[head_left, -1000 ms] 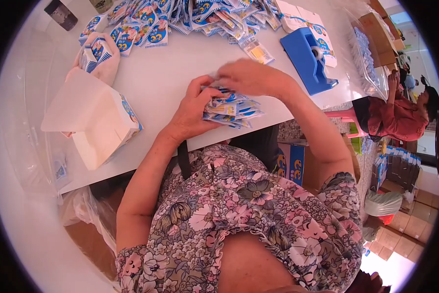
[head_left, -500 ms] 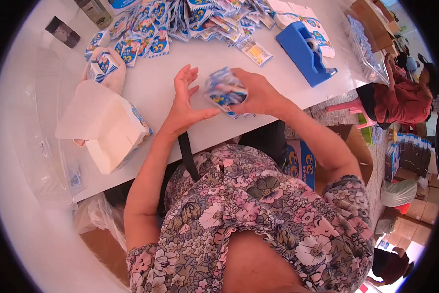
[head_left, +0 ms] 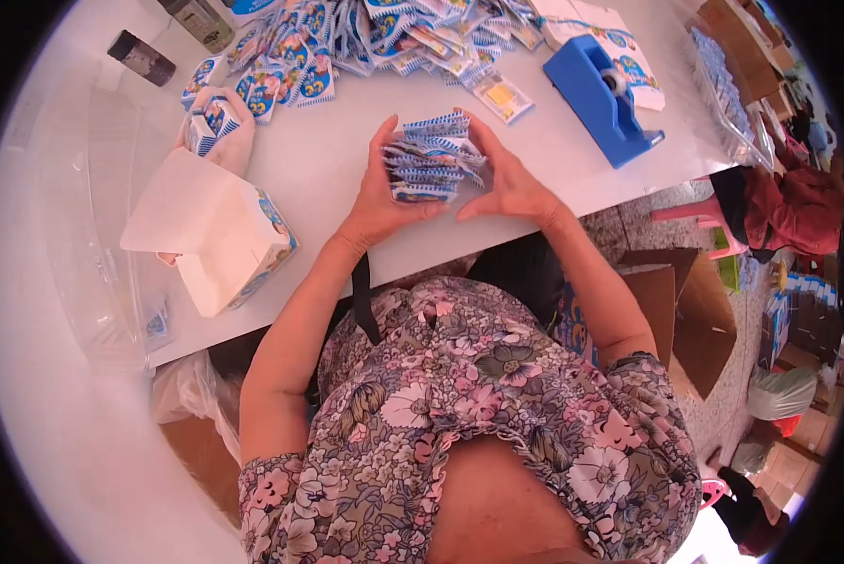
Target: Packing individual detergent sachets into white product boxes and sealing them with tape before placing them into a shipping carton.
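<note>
At the far left of the frame, a clear plastic container [head_left: 112, 282] stands at the edge of the white table [head_left: 317, 155]. In the upper left lie a small jar with a dark lid [head_left: 142, 58] and, just beside it, a larger glass jar [head_left: 199, 25]. Below them, a pale pink holder [head_left: 242, 141] has a few packets in it; its lower part is hidden by a white carton [head_left: 217, 252], which is open, its flap raised and its right side printed in blue. In the lower left, under the table's edge, clear plastic film [head_left: 189, 387] drapes over brown cardboard [head_left: 202, 451].

Across the upper middle spreads a heap of blue and white packets [head_left: 375, 38]. Below it, at the centre, the left hand [head_left: 377, 195] grips the left side of a stack of packets [head_left: 426, 162], fingers curved along it and thumb across its lower edge. The stack is upright between both hands, layered and uneven. The right hand [head_left: 511, 188] is spread in a curve at the stack's right side, its thumb apart from the packets; how firmly its fingers press cannot be told.

Farther right, near the heap, lies a single packet with a yellow patch [head_left: 503, 97]. A blue tape dispenser [head_left: 591, 94] sits in the upper right, beside a flat white carton [head_left: 640, 54].
</note>
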Action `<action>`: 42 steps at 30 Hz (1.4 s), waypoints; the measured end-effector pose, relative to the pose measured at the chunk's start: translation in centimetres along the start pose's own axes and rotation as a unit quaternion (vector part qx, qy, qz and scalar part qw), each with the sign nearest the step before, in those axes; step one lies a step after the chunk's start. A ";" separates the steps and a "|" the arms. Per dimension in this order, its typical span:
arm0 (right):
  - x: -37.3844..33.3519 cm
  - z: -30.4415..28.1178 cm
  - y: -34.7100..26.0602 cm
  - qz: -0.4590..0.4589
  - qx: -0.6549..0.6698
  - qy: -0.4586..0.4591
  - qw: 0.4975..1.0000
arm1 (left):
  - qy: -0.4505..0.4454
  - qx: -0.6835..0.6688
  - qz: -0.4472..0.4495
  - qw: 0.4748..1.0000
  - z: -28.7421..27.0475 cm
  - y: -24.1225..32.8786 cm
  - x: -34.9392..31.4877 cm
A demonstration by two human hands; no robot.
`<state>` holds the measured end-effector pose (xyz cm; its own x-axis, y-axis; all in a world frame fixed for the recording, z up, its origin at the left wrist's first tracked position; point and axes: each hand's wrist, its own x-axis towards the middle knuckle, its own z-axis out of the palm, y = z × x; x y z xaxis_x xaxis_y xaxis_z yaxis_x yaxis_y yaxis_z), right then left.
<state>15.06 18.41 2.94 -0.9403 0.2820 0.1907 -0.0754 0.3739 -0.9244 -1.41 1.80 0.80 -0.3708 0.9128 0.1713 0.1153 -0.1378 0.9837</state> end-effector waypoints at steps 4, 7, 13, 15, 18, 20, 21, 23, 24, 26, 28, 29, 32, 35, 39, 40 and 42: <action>0.3 0.2 -0.7 0.030 0.024 -0.024 0.999 | -0.001 -0.039 -0.056 0.998 0.3 0.2 0.0; 0.9 2.9 1.4 0.013 0.146 0.002 0.989 | 0.037 -0.061 -0.034 0.997 1.2 0.0 0.6; 1.5 4.2 0.3 -0.009 0.189 0.006 0.982 | 0.073 -0.076 0.012 0.994 1.8 1.0 -0.8; 1.9 3.1 0.1 -0.028 0.115 -0.029 0.993 | 0.063 -0.060 -0.039 0.995 1.0 0.5 -1.0; 2.0 2.8 0.1 -0.012 -0.037 -0.047 0.998 | 0.035 -0.017 -0.040 0.998 0.9 0.5 -1.3; 2.0 3.3 0.5 -0.066 -0.047 -0.040 0.996 | 0.039 -0.024 -0.032 0.998 1.5 0.7 -1.2; 1.9 3.6 0.6 -0.066 -0.048 -0.045 0.996 | 0.044 -0.027 -0.032 0.998 1.9 0.7 -1.5; 1.6 4.2 0.5 -0.079 -0.019 -0.015 0.997 | 0.077 -0.037 0.014 0.996 2.7 0.7 -1.9; 1.7 4.1 0.6 -0.078 -0.022 -0.021 0.996 | 0.082 -0.041 0.016 0.996 2.7 0.8 -1.8; 2.2 3.9 0.6 -0.033 0.015 -0.055 0.998 | 0.081 -0.079 -0.039 0.993 2.2 0.9 -1.1; 2.2 3.4 0.1 -0.027 0.046 -0.049 0.997 | 0.080 -0.095 -0.031 0.992 2.0 0.7 -0.8; 1.9 3.5 -0.2 -0.020 0.084 -0.044 0.995 | 0.080 -0.107 -0.030 0.991 1.8 0.6 -1.3; 1.2 1.9 -1.4 -0.049 -0.039 -0.026 0.998 | 0.066 -0.072 -0.021 0.995 1.3 0.4 -1.8; 1.3 2.2 -0.3 -0.001 -0.044 -0.022 0.999 | 0.064 -0.111 -0.035 0.991 1.5 1.3 -1.4; 1.4 3.9 0.8 -0.027 0.066 0.009 0.997 | 0.059 -0.111 -0.001 0.992 1.4 1.0 -1.5; 1.8 4.1 1.0 -0.022 0.066 -0.013 0.998 | 0.066 -0.141 -0.009 0.988 1.6 0.7 -1.3; 2.5 4.9 0.3 -0.026 0.074 -0.055 0.995 | 0.095 -0.161 -0.016 0.982 1.7 0.0 -1.6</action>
<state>11.03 14.91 1.53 -0.9637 0.1644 0.2106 -0.1663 0.2482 -0.9543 0.74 1.02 0.49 -0.5379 0.8348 0.1175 -0.1856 -0.2533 0.9494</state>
